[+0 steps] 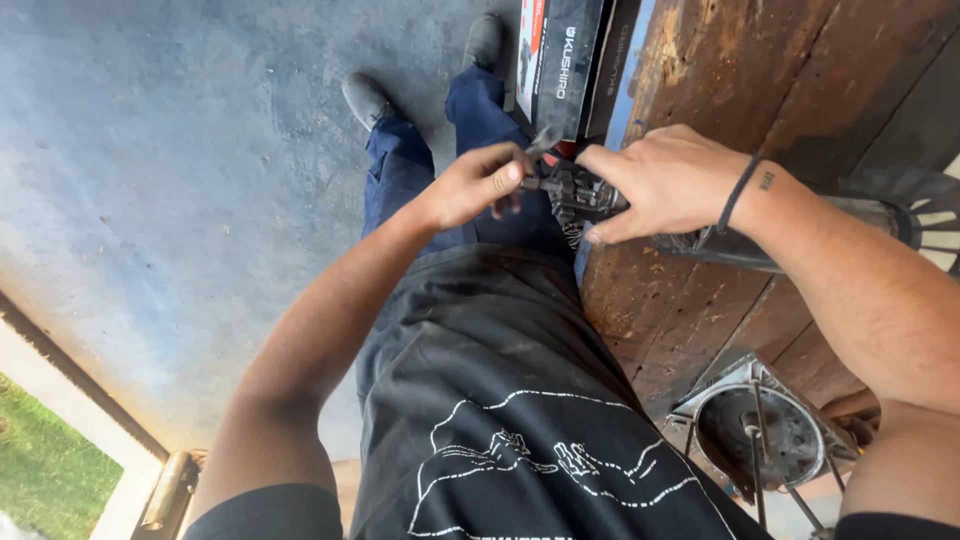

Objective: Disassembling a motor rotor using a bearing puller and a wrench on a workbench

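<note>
My right hand [655,180] grips the end of a dark, greasy cylindrical motor part [740,245] that lies on its side at the edge of a worn wooden workbench [800,80]. My left hand [480,182] is closed around a small metal tool [545,142] and holds it against the finned metal end of that part [580,200]. A thin black band sits on my right wrist. What the tool's tip touches is hidden by my fingers.
A black cardboard box [565,60] stands at the bench's edge above my hands. A round metal housing with a square flange [760,430] lies lower right on the bench. A fan-like slotted disc [935,225] shows at the right edge. Grey concrete floor [180,170] spreads left.
</note>
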